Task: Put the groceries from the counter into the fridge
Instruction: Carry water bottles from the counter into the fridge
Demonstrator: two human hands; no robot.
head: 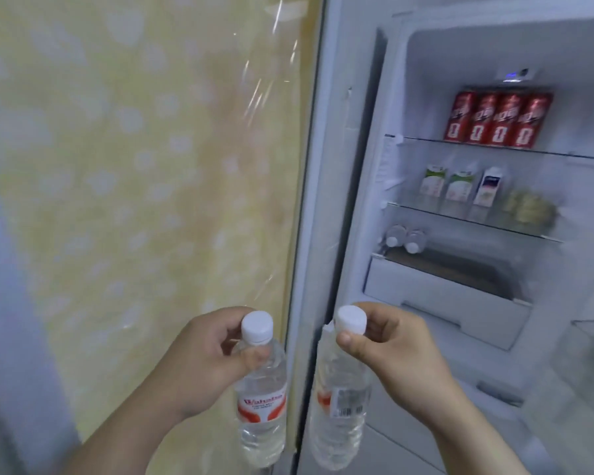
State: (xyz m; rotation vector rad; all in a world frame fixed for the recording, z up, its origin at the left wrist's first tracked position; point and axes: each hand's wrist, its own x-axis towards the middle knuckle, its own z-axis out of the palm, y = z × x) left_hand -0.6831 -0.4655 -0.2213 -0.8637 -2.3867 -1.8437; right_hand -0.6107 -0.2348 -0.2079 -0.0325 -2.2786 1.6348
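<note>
— Ahead and to my right, the fridge (426,63) stands open. Four red cans (498,120) line the top shelf. Cartons (456,186) and some pale jars (528,207) sit on the middle one. Two water bottles (405,238) lie on their sides above the drawer (443,296).

— So how far along are you?

— Well into it, I judge; those shelves look stocked. Two more bottles are in front of the fridge, not yet inside. My left hand (199,361) pinches the left bottle (263,399) at the neck. My right hand (395,351) pinches the right bottle (338,406) by its white cap (351,318), thumb and fingers curled round it. Both bottles hang upright, just beside each other, lower than the drawer.

— Anything left to fetch?

— I cannot tell; wherever the groceries came from is out of view. The fridge's right side is cut off, and its lower right corner is a blur. On my left, the yellow patterned surface (134,166) could be wall or covering. What the jars hold is too soft to make out.
</note>
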